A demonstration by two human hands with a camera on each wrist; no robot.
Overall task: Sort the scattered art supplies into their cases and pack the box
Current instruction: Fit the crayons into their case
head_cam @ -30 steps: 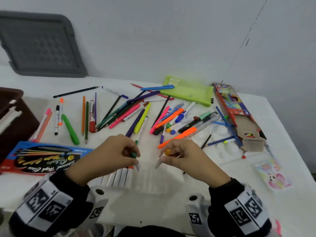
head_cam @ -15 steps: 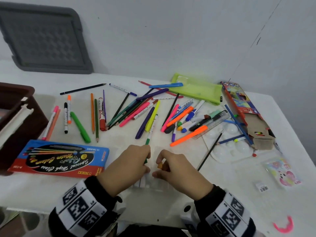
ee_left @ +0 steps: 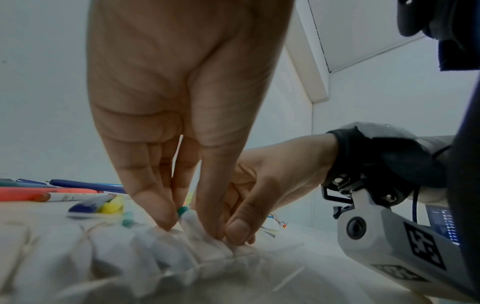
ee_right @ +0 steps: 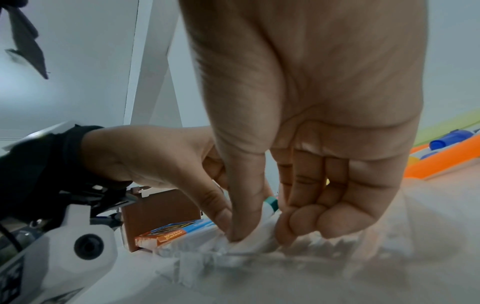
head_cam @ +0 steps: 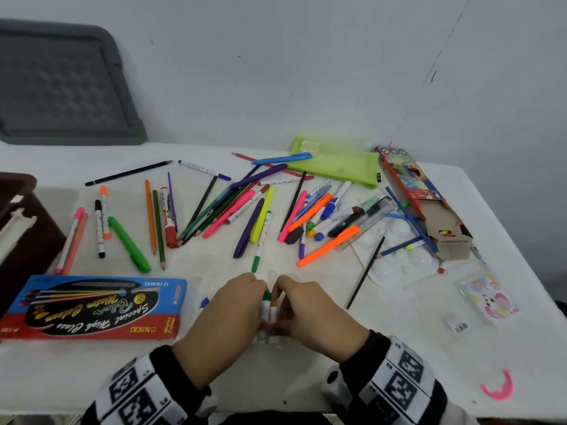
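Note:
Both hands meet over a clear plastic tube tray (head_cam: 270, 340) near the table's front edge. My left hand (head_cam: 260, 291) pinches a white paint tube with a green cap (head_cam: 267, 294) between thumb and fingers; in the left wrist view the left hand (ee_left: 192, 226) presses that tube (ee_left: 193, 222) down into the tray (ee_left: 130, 257). My right hand (head_cam: 280, 291) pinches the neighbouring white tube with an orange cap (head_cam: 274, 302). In the right wrist view the right hand (ee_right: 259, 230) has thumb and fingertips on a white tube (ee_right: 266, 214) at the tray (ee_right: 337, 257). The blue and red watercolour box (head_cam: 92, 306) lies just left.
Many pens, markers and pencils (head_cam: 260, 216) lie scattered across the middle. Behind them are a lime pencil case (head_cam: 337, 164), an open coloured-pencil carton (head_cam: 423, 204) and a white palette (head_cam: 395, 256). A brown box (head_cam: 24, 228) stands at the left edge, a sticker pack (head_cam: 491, 299) at right.
The hands have drawn together and lowered toward the tray. The green-capped and orange-capped tubes, held apart before, now stand side by side in it.

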